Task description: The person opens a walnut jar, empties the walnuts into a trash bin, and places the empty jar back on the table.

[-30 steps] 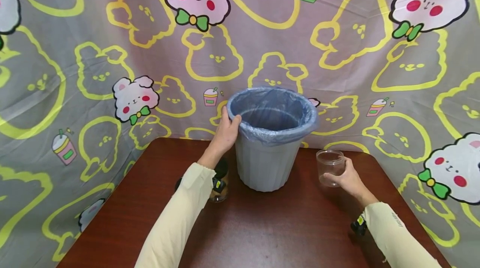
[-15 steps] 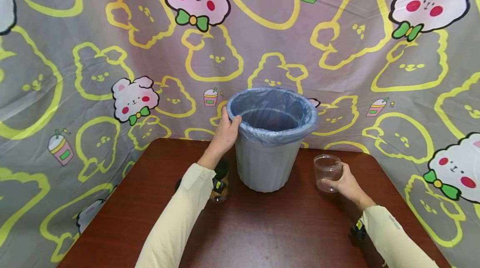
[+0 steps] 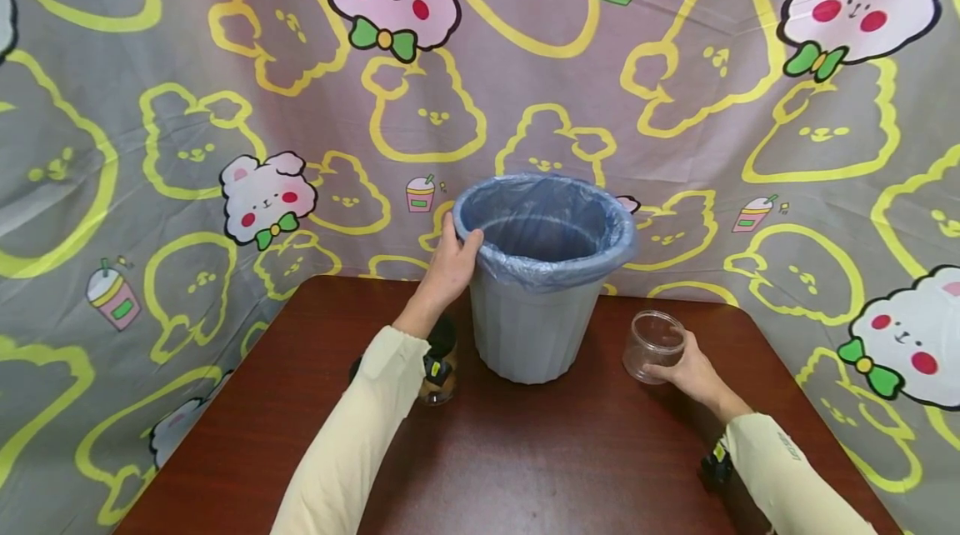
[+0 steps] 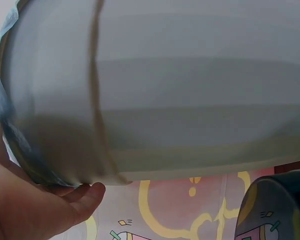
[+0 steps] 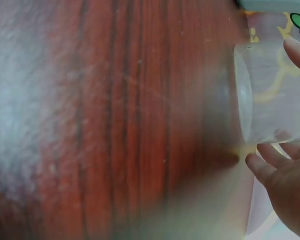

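A grey trash can stands on the table, lined with a blue plastic bag folded over its rim. My left hand grips the can's left rim, thumb on the near side; in the left wrist view the fingers lie along the bagged edge. To the right of the can, a clear plastic jar without a lid is held in my right hand, with its rim tipped slightly rightward. In the right wrist view the clear jar lies between thumb and fingers, its base close to the tabletop.
Behind my left forearm, partly hidden, is a jar with a dark top and brownish contents. The brown wooden table ends at a patterned curtain at the back and sides.
My right hand has brought the clear jar slightly left and toward me, lower in view, and its rim has tipped rightward. The left hand and trash can hold still.
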`<state>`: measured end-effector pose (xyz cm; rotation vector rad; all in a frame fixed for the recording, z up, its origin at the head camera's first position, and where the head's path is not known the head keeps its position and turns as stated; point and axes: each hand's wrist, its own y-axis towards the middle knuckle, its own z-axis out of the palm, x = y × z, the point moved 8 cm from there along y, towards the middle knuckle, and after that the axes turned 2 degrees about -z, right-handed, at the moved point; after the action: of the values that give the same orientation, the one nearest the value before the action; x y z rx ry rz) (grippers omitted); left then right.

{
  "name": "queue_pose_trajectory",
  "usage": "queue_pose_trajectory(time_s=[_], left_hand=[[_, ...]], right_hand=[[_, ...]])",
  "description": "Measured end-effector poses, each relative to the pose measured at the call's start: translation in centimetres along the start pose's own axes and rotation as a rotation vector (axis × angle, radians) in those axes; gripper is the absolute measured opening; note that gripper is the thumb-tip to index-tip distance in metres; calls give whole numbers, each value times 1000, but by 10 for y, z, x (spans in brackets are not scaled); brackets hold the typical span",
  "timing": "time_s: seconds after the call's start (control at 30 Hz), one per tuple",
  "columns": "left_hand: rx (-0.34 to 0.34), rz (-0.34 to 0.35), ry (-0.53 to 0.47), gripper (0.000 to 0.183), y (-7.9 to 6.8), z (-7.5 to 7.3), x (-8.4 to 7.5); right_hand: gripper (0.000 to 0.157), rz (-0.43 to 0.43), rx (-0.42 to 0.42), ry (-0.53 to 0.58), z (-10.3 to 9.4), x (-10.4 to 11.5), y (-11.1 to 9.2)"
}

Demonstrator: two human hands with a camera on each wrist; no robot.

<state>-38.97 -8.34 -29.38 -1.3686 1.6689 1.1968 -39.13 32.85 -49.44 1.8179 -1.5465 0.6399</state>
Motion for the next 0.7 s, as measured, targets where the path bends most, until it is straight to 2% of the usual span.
queue_pose_trajectory(time_s=[0.5, 0.7], left_hand=[[-11, 7, -67, 77, -1, -2, 1], [-2, 56, -113, 73, -1, -6, -2]], right_hand=[[98, 23, 15, -6, 0, -3, -5], [98, 42, 35, -38, -3, -4, -5]])
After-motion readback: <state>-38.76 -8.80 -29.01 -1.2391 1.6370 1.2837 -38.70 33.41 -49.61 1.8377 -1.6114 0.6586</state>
